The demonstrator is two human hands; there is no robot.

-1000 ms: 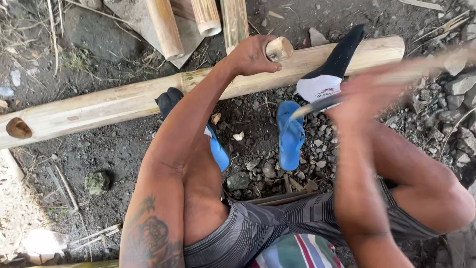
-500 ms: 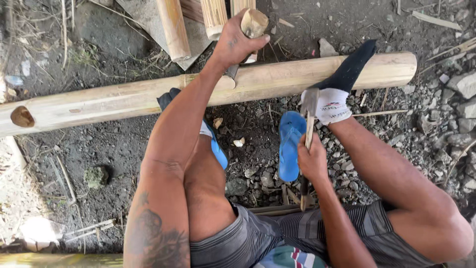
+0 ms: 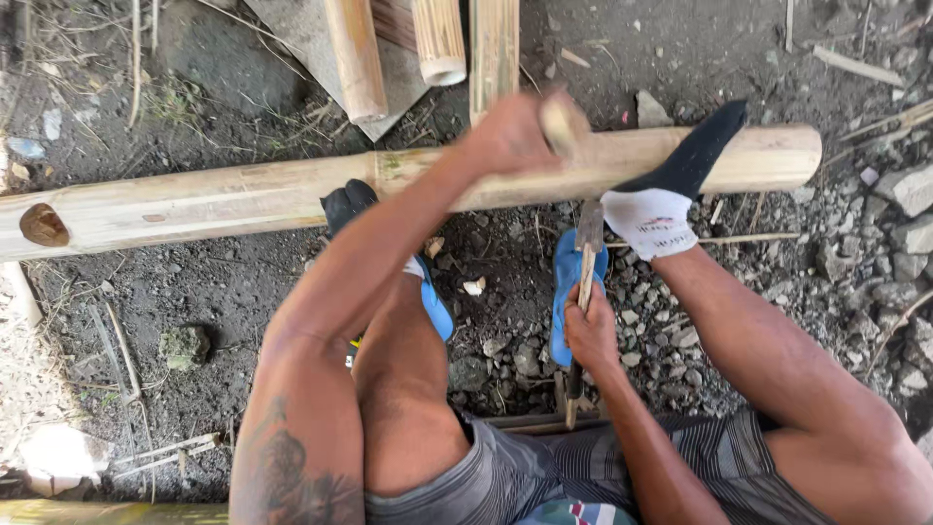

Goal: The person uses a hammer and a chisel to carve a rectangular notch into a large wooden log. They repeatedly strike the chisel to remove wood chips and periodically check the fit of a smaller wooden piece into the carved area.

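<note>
Head view: your left hand is closed around a short, blurred wooden mallet, raised over the long pale bamboo pole lying across the dark, stony ground. Your right hand, nearer you, grips the handle of a flat metal blade whose tip points at the pole's near side. Your black-and-white socked foot rests on the pole, just right of the blade; blue sandals lie beneath.
</note>
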